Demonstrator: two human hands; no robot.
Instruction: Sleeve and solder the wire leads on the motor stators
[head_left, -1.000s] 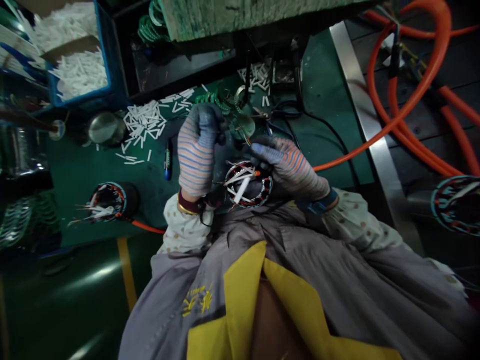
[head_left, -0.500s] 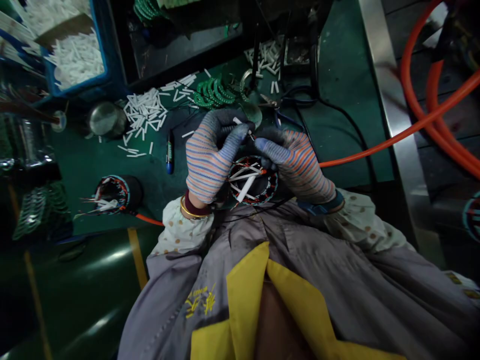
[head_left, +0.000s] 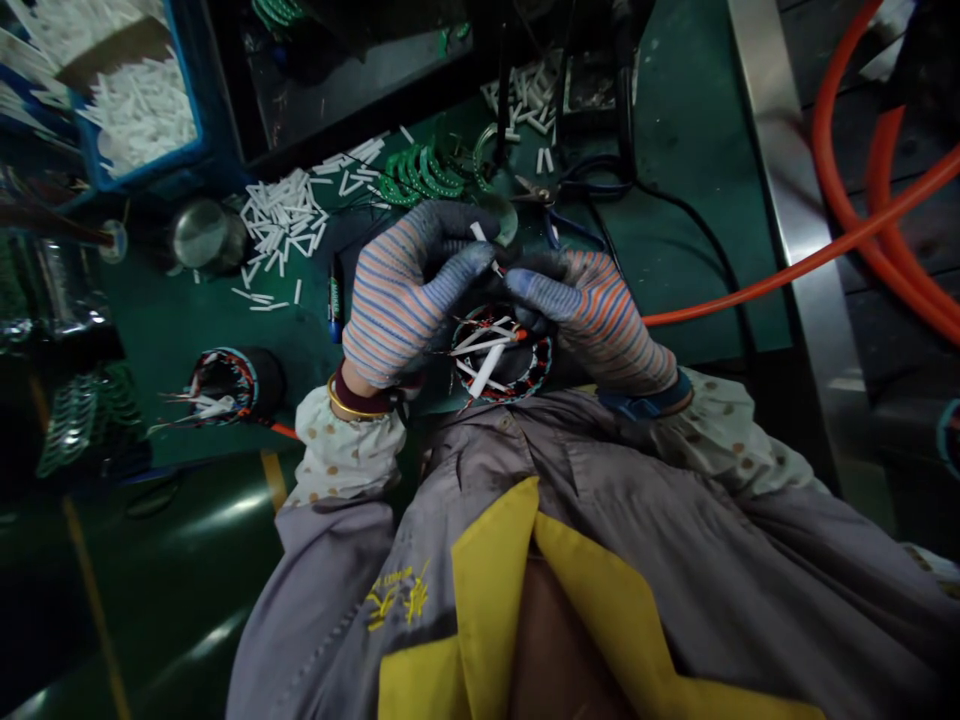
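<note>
- slim white plastic-looking tube (head_left: 478, 232): beyond the round red-and-black wire-wound ring (head_left: 543, 368), long axis slanting toward the striped-gloved right hand (head_left: 604, 320)
- striped-gloved left hand (head_left: 401, 295): nearer, pinching the tube
- right hand's hold: cannot tell

white tube (head_left: 478, 232) in hands (head_left: 405, 300) (head_left: 600, 325): partly hidden | orange hose (head_left: 750, 290): clipped right | blue bin (head_left: 186, 75): clipped top

Place: workshop, apparently electrical assembly
Table (head_left: 697, 150): green, strewn with white tubes (head_left: 281, 225), scissors (head_left: 550, 194)
Parts: wire-wound rings (head_left: 543, 367), filled blue bin (head_left: 193, 105)
Clothing: grey work jacket (head_left: 637, 530)
</note>
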